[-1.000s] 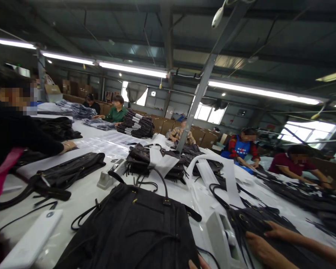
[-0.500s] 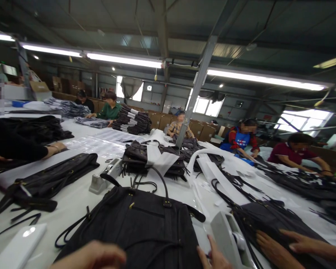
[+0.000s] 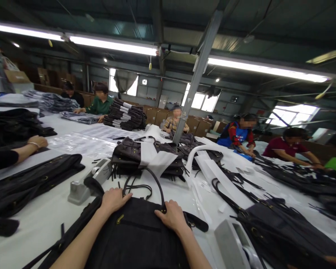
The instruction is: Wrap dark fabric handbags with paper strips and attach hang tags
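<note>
I had both hands on the black bag (image 3: 137, 235) lying flat on the white desk (image 3: 44, 220) right in front of me, at the near middle of the scene. My left hand (image 3: 114, 200) rested on its top left corner, fingers (image 3: 126, 195) curled loosely over the edge beside the looped carry handle (image 3: 145, 183), pressing down rather than closed around anything. My right hand (image 3: 171, 216) lay on the top right corner, fingers spread flat against the fabric at the foot of that handle. A gold zip pull (image 3: 119, 219) showed between my hands.

Just left of the bag sat a grey tape dispenser (image 3: 86, 181), and another (image 3: 235, 246) stood near right. Farther off lay a pile of dark bags with white paper strips (image 3: 151, 158). On the left, another person's hand (image 3: 37, 142) rested on the desk near a flat black bag (image 3: 30, 179). Several people worked along the far side.
</note>
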The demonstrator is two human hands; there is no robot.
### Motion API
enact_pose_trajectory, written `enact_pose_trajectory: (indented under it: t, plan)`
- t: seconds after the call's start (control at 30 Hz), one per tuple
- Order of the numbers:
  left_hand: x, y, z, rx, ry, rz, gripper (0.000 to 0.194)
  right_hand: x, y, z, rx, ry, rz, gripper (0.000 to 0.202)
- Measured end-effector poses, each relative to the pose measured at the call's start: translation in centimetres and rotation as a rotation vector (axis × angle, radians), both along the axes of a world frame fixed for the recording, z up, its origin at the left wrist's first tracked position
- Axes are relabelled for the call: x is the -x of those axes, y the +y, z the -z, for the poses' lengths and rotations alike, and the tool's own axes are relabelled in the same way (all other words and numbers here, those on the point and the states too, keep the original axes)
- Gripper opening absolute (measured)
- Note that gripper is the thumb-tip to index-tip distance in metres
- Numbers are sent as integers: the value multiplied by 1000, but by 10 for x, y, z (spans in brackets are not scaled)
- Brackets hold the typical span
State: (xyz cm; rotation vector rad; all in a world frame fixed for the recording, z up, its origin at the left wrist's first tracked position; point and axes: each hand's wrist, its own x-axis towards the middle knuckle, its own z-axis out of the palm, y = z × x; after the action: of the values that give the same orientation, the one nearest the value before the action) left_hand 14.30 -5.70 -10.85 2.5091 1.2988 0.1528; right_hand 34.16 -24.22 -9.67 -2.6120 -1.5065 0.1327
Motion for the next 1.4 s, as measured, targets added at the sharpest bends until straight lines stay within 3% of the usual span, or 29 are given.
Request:
enact_pose_trajectory:
  t: [0.1, 0.2, 0.37, 0.5, 0.6, 0.7, 0.77, 0.9, 1.0, 1.07, 1.27, 1.4]
  plan:
    - [8, 9, -2, 35, -17, 79, 46, -4, 4, 5, -69, -64, -25, 49]
    - [19, 16, -19, 113, -77, 193, 34, -9, 5, -4, -82, 43, -9, 43]
    - [43, 16, -70, 384, -290, 430, 40, -9, -24, -47, -229, 323, -52, 35]
    - [55, 6, -95, 573, -310, 489, 39, -6, -70, -74, -401, 565, -120, 53]
    - [53, -4, -96, 590, -246, 517, 31, -7, -85, -72, -339, 705, -2, 60]
    - [45, -14, -90, 495, -155, 547, 18, -14, -74, -58, -99, 523, 174, 51]
    - [41, -20, -88, 432, -118, 572, 12, -22, -62, -50, 75, 507, 206, 44]
    - [41, -26, -95, 400, -94, 607, 12, -36, -45, -44, 348, 942, 289, 35]
    - [43, -28, -101, 415, -104, 602, 13, -40, -36, -44, 489, 1145, 399, 34]
    - [44, -27, -102, 412, -109, 589, 14, -38, -27, -46, 471, 1162, 360, 31]
    - [44, -22, -99, 398, -108, 551, 25, -23, -4, -59, 226, 830, 232, 33]
    - [52, -23, -104, 425, -153, 527, 37, -11, -11, -83, 166, 867, 170, 25]
